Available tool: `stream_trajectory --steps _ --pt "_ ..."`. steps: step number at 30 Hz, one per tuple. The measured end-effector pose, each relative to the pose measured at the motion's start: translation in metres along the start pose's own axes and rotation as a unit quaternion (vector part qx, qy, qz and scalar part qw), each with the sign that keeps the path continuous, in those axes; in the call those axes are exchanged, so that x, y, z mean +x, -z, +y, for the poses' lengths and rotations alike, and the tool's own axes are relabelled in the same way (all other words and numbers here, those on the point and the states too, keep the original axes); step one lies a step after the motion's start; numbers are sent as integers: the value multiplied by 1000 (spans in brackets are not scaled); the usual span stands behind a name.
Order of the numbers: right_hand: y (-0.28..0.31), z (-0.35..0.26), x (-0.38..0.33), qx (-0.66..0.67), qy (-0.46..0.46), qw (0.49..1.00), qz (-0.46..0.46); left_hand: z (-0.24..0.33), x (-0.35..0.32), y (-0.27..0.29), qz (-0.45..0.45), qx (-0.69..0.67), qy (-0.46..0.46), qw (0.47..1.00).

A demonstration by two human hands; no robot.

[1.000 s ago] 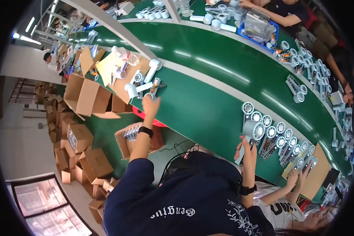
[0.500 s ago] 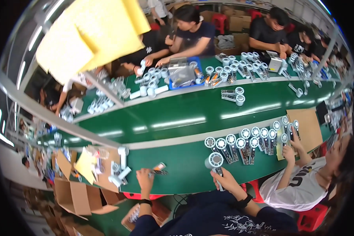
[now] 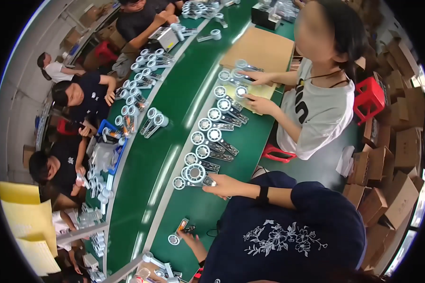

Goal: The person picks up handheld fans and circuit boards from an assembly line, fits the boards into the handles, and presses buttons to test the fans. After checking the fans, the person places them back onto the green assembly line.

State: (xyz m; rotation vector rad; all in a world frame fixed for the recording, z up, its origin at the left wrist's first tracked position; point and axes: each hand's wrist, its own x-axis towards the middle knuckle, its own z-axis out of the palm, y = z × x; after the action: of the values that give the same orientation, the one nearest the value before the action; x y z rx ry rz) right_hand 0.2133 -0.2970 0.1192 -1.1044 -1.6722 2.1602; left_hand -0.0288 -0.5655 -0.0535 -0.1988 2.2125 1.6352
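My right hand [image 3: 217,185] is closed round the handle of a pale blue handheld fan [image 3: 194,173], whose round grille faces up above the green table. My left hand [image 3: 192,241] is low over the table, its fingers on another unfinished fan [image 3: 174,239]. An orange battery [image 3: 182,224] and dark parts show at that fan's handle end; my fingers cover its middle. Beside my right hand begins a row of similar fans [image 3: 203,151], with circuit boards exposed in their handles. One fan head [image 3: 178,183] lies just left of the held fan.
A person in a white shirt [image 3: 311,108] handles fans at the same table, near a cardboard sheet [image 3: 257,49]. Across the green bench, other people work beside fans and a blue tray [image 3: 120,153]. A metal post [image 3: 123,270], red stools [image 3: 369,100] and cardboard boxes [image 3: 406,146] stand around.
The view has swung to the right and tilted round. My right hand still holds its fan, now close to the row's end. My left hand stays at the unfinished fan, whose round head now shows.
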Motion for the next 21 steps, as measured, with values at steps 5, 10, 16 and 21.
stream_trajectory --steps 5,10,16,21 --pt "13 -1 0 33 2 999 10 23 1 -69 137 12 93 986" --pt "4 -3 -5 27 -4 1000 -1 -22 32 -24 122 136 -43 982" --pt "14 0 -1 -5 -11 997 -70 22 5 1 -155 455 -142 866" --pt "4 1 8 5 -26 994 -105 14 -13 0 -209 140 3 968"
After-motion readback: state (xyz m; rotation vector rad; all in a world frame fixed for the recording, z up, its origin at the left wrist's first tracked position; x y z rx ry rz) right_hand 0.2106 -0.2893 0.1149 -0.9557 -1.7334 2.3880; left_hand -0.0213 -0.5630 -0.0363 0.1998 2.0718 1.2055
